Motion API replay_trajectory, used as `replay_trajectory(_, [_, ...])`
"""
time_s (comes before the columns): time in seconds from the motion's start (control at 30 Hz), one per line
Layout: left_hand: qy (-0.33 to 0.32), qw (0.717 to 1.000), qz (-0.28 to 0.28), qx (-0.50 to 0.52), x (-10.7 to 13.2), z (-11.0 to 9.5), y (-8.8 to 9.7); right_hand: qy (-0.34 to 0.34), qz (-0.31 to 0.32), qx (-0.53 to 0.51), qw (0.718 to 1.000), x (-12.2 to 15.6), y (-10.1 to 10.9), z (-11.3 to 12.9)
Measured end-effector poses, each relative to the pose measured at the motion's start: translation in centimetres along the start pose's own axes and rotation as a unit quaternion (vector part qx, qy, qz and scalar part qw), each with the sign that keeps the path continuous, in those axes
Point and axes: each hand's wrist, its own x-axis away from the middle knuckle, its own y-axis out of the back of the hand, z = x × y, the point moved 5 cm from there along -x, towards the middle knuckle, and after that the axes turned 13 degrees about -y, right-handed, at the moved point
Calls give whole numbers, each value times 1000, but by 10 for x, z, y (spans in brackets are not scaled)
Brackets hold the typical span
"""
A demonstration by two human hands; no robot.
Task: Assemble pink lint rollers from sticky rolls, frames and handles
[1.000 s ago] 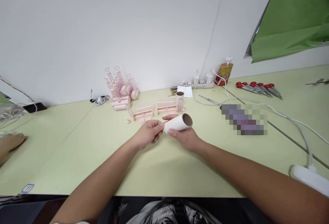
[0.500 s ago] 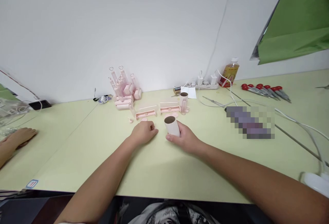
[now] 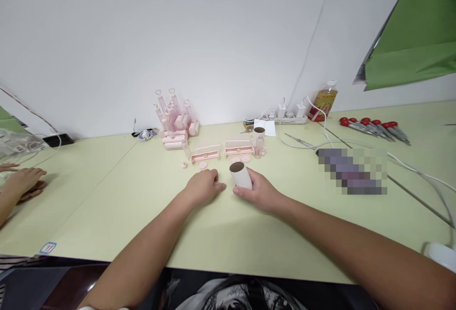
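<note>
Head view: right hand (image 3: 261,192) is wrapped around a white cardboard tube (image 3: 241,175), fingers curled round its far side and thumb on the near side, so it is clamped. The tube stands roughly upright on the desk (image 3: 228,234), open brown end up, tilted slightly away. Left hand (image 3: 203,187) rests on the desk just beside the tube, not touching it; fingers are curled in loosely to a near fist, and nothing shows in them. Behind the hands lie two pink plastic trays (image 3: 221,151) with small pink discs (image 3: 203,164) near them, and a second tube (image 3: 259,138) stands upright further back. A cluster of pink parts (image 3: 174,122) sits by the wall. Another person's hand (image 3: 23,180) rests at the left desk edge. Red-handled screwdrivers (image 3: 370,127) are well off right.
</note>
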Motion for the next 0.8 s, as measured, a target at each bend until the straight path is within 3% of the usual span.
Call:
replay_trajectory(0.27, [-27,998,-43,30,-1,-7,-2,-8,11,-13,1000,0,-1,2])
replay_trajectory(0.53, [-56,994,-12,90,1,-10,-1,-12,11,-7,1000,0,0,0])
replay_trajectory(0.7, [-51,979,-33,194,-1,-12,-8,1,23,-27,999,-2,-2,-1])
replay_trajectory(0.8, [-14,939,-48,339,-5,-10,-14,10,22,-22,999,-2,-1,-2])
